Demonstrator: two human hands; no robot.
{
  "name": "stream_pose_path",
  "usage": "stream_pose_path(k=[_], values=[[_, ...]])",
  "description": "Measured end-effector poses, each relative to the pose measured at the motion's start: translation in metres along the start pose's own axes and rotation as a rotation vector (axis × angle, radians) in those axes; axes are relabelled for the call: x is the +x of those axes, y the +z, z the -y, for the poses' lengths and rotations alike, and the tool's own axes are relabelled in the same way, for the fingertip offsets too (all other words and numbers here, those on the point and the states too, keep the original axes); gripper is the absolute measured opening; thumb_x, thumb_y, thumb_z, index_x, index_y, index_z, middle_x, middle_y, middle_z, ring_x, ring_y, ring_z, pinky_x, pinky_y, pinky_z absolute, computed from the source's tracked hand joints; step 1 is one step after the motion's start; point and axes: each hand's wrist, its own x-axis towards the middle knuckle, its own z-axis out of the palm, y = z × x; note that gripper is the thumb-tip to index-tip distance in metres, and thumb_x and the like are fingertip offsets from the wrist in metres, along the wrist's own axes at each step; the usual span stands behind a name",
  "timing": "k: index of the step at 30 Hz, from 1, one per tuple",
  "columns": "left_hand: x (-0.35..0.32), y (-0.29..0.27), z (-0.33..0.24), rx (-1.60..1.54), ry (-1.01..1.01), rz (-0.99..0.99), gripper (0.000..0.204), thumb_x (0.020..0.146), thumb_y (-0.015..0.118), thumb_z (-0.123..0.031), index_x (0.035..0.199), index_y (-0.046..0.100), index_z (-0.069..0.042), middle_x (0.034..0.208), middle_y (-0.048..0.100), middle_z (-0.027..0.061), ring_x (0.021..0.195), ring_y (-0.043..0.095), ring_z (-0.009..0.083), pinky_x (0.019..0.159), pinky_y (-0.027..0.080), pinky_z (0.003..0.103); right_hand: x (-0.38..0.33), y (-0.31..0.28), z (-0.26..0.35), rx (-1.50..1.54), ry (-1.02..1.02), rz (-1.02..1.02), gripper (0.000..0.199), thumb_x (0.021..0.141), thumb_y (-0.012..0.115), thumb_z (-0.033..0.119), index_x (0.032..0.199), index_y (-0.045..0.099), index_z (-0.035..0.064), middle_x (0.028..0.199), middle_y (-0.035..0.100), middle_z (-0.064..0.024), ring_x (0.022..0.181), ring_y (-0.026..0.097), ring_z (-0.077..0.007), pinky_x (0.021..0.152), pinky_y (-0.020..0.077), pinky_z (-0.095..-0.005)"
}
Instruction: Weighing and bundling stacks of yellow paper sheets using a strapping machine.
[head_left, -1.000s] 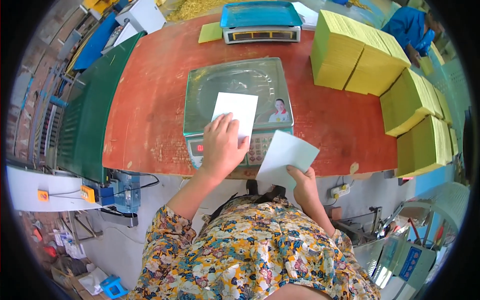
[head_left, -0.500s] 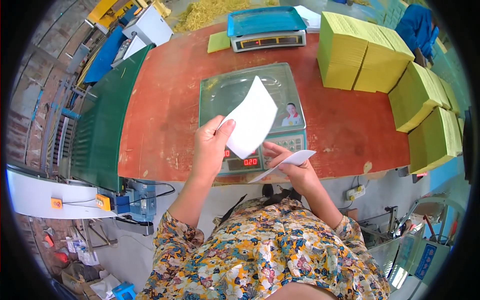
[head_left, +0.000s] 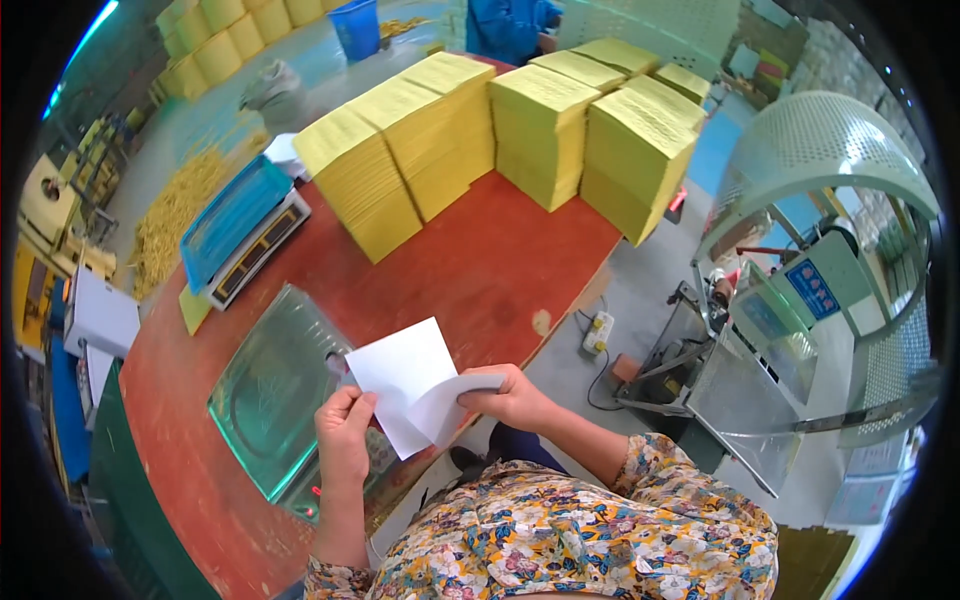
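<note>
My left hand (head_left: 345, 435) pinches the edge of a sheet of white paper (head_left: 408, 355) between thumb and fingers. My right hand (head_left: 512, 400) grips a second, curled piece of white paper (head_left: 450, 408), which overlaps the lower part of the first. Both are held up over the table's near edge. Beneath and left of them lies a flat weighing scale (head_left: 270, 395) with a shiny rectangular pan. My left arm and the sheets hide part of its display end.
Tall stacks of yellow sheets (head_left: 370, 170) stand on the red table (head_left: 490, 270), with further stacks (head_left: 640, 150) at its right corner. Behind the flat scale is another scale with a blue tray (head_left: 235, 220). A machine with a perforated guard (head_left: 820, 150) stands right. A person in blue (head_left: 500, 25) is beyond.
The view has swung to the right. My hands have come closer together, and the two white sheets, apart before, now overlap.
</note>
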Motion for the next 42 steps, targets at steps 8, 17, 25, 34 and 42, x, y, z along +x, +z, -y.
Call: stream_pose_path(k=[8,17,25,34,42], values=[[0.064,0.109,-0.025,0.392,0.06,0.097,0.016,0.094,0.062,-0.009,0.079,0.061,-0.003,0.074,0.061,-0.0007,0.062,0.053,0.0059,0.055,0.043,0.022,-0.02,-0.091,0.001,-0.034,0.013,-0.309,0.021,0.092,0.061,0.013,0.109,0.068,0.0016,0.088,0.068,-0.0001,0.079,0.062,-0.008,0.068,0.0523,-0.0274],[0.163,0.326,-0.075,-0.259,0.076,0.444,0.025,0.094,0.06,-0.01,0.118,0.058,-0.005,0.106,0.064,0.0033,0.091,0.061,0.0128,0.069,0.048,0.027,-0.045,-0.23,0.007,0.018,0.138,-0.407,0.026,0.089,0.065,0.015,0.111,0.068,0.0004,0.098,0.071,-0.0034,0.093,0.063,-0.0117,0.085,0.0508,-0.0311],[0.25,0.451,-0.029,-0.172,-0.097,0.471,0.01,0.095,0.062,-0.015,0.09,0.059,-0.006,0.075,0.065,0.0055,0.062,0.063,0.0141,0.052,0.049,0.024,-0.063,-0.276,0.003,0.056,0.148,-0.466,0.025,0.089,0.065,0.016,0.109,0.069,0.0017,0.096,0.071,-0.0046,0.091,0.064,-0.0136,0.084,0.0504,-0.0323],[0.246,0.461,-0.022,0.154,-0.019,0.326,0.016,0.094,0.063,-0.017,0.085,0.055,-0.007,0.064,0.063,0.0072,0.049,0.059,0.0137,0.04,0.042,0.022,-0.076,-0.283,-0.001,0.063,0.204,-0.508,0.028,0.087,0.066,0.016,0.108,0.068,-0.0007,0.093,0.071,-0.0055,0.088,0.064,-0.0144,0.083,0.0502,-0.0318],[0.225,0.446,-0.027,0.265,-0.042,0.233,0.023,0.096,0.061,-0.022,0.081,0.05,-0.009,0.058,0.057,0.004,0.043,0.049,0.0099,0.038,0.032,0.021,-0.085,-0.312,-0.003,0.29,-0.018,-0.622,0.02,0.084,0.062,0.005,0.101,0.07,0.0004,0.093,0.071,-0.0046,0.087,0.064,-0.0133,0.082,0.0506,-0.0303]])
